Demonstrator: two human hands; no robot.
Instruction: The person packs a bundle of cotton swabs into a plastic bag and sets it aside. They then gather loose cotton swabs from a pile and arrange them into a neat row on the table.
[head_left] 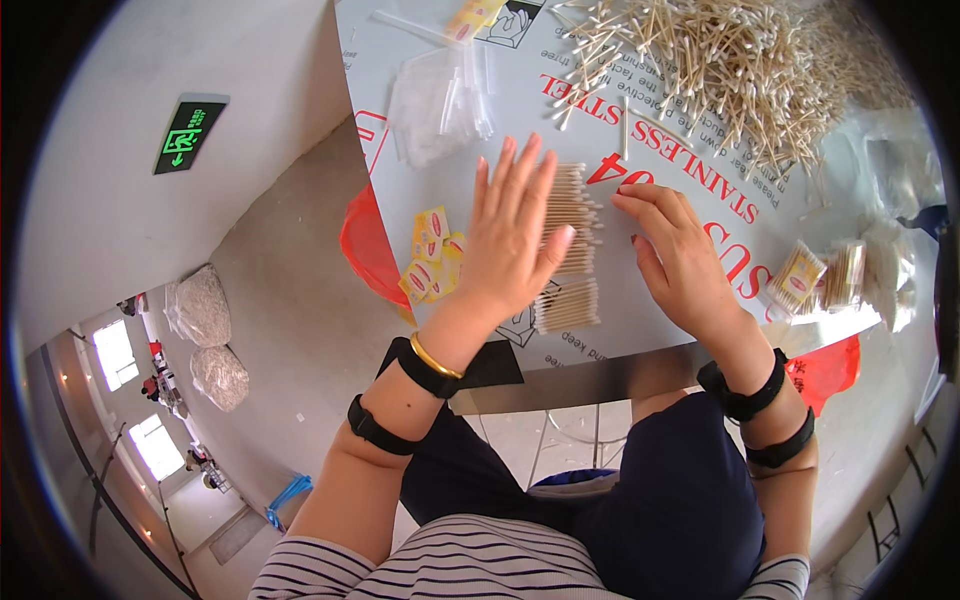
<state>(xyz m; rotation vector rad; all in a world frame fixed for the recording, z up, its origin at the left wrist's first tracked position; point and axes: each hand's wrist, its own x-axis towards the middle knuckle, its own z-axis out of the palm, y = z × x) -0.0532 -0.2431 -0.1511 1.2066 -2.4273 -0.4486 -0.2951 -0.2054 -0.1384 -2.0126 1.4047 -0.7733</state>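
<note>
My left hand (pixel 512 225) is open, its fingers stretched out and pointing away from me. It lies against the left side of a neat row of cotton swabs (pixel 572 212), covering part of it. Nearer to me is a smaller row of swabs (pixel 567 306), lined up side by side. To the right of the rows, my right hand (pixel 682 258) has loosely bent fingers, with the thumb apart and nothing visible between them. Beyond it a single cotton swab (pixel 626 128) lies alone. Left of my left hand are several yellow printed cards (pixel 430 255).
A large heap of loose swabs (pixel 740 75) spreads across the far right. Clear plastic bags (pixel 440 100) lie at the far left. Packed swab bundles (pixel 800 278) sit near the right edge beside more clear bags (pixel 888 265). Red plastic stools (pixel 368 245) show below the table.
</note>
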